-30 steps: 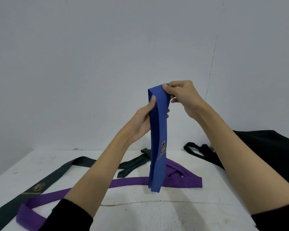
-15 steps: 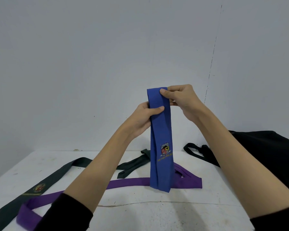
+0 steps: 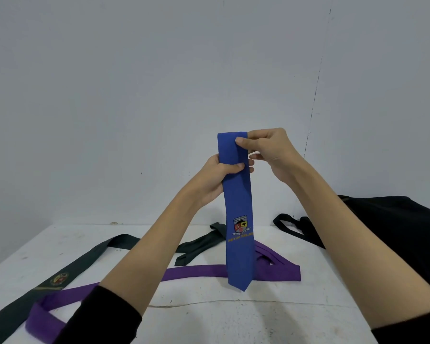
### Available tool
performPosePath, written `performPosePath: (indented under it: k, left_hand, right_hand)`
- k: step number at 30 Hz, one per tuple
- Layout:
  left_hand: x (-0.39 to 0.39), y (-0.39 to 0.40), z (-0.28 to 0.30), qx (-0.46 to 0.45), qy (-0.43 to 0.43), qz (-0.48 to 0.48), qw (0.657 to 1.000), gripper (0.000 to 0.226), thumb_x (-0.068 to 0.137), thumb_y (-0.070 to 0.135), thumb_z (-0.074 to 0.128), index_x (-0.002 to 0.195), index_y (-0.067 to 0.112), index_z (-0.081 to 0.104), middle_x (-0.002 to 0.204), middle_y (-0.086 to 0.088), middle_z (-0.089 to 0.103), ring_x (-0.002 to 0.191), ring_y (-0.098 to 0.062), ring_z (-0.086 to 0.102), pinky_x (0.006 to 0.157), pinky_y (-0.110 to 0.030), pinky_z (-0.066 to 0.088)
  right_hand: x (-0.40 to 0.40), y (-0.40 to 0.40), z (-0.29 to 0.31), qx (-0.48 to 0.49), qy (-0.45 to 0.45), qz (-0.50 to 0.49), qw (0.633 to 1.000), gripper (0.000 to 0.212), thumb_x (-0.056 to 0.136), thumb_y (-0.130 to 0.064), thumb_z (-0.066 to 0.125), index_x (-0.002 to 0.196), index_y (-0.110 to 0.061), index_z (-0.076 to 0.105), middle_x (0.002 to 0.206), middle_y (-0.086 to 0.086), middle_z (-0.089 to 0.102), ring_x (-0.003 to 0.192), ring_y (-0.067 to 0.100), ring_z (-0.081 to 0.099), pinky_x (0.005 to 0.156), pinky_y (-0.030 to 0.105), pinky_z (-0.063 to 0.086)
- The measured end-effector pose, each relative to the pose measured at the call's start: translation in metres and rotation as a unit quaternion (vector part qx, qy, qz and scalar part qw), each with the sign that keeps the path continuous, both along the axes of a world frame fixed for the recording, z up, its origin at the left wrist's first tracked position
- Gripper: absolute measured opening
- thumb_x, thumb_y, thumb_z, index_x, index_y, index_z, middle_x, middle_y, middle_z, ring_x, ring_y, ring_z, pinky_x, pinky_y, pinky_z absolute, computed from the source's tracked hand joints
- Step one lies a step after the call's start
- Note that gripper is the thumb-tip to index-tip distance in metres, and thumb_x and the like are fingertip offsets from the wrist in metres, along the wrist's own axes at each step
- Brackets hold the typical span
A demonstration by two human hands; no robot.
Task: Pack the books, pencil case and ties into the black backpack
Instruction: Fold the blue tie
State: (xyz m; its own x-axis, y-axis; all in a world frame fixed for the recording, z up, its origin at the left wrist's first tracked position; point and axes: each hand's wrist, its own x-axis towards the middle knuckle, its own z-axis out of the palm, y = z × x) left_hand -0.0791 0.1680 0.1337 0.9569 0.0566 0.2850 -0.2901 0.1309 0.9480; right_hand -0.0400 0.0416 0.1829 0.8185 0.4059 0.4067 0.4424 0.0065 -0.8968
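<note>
head view:
blue tie (image 3: 237, 207): held up vertical over the table (image 3: 233, 319), folded at top, crest facing camera, pointed tip down in front of the purple tie.
right hand (image 3: 266, 151): thumb and fingers pinching the top fold.
left hand (image 3: 215, 181): clenched around the tie just below the right hand.
purple tie (image 3: 196, 271): flat on table, looped, ends left and right.
dark green tie (image 3: 67, 271): on table, left, partly under the purple one.
black backpack (image 3: 392, 234): right side of table, strap toward centre.
</note>
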Motion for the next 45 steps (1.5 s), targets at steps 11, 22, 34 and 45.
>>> performPosePath:
  k: [11,22,34,45]
  left_hand:
    - [0.002,0.002,-0.028,0.037,0.031,-0.033,0.998,0.014,0.095,0.006,0.051,0.105,0.012,0.059,0.090,0.000,0.071,0.082,-0.013,0.069,0.075,-0.025,0.056]
    - [0.003,0.011,-0.112,0.075,0.133,-0.081,0.985,0.015,0.095,0.006,0.052,0.102,0.014,0.062,0.092,0.001,0.072,0.089,-0.015,0.066,0.087,-0.031,0.053]
    - [0.001,0.032,-0.141,0.170,0.187,-0.015,0.967,0.027,0.088,0.011,0.065,0.115,0.009,0.061,0.114,-0.008,0.068,0.100,-0.022,0.066,0.095,-0.042,0.051]
    - [-0.009,0.015,-0.035,0.099,0.042,-0.030,0.994,0.017,0.097,0.020,0.050,0.111,0.017,0.059,0.099,0.002,0.072,0.095,-0.014,0.067,0.086,-0.028,0.054]
  right_hand:
    - [-0.002,-0.002,0.004,0.042,0.020,-0.035,0.998,0.011,0.084,-0.011,0.068,0.075,-0.013,0.064,0.077,-0.008,0.062,0.076,0.001,0.056,0.066,0.014,0.041]
    - [-0.002,0.005,0.005,0.131,0.064,-0.061,0.987,0.014,0.085,-0.005,0.067,0.073,-0.011,0.065,0.091,0.008,0.066,0.086,0.022,0.064,0.075,0.033,0.057]
    - [0.000,0.007,0.003,0.137,0.057,-0.021,0.989,0.005,0.087,-0.006,0.065,0.083,-0.009,0.068,0.096,0.011,0.068,0.088,0.024,0.066,0.070,0.028,0.058]
    - [-0.005,0.017,-0.005,0.113,0.030,0.009,0.993,0.007,0.087,-0.007,0.064,0.082,-0.011,0.068,0.087,0.007,0.068,0.085,0.022,0.064,0.076,0.034,0.056]
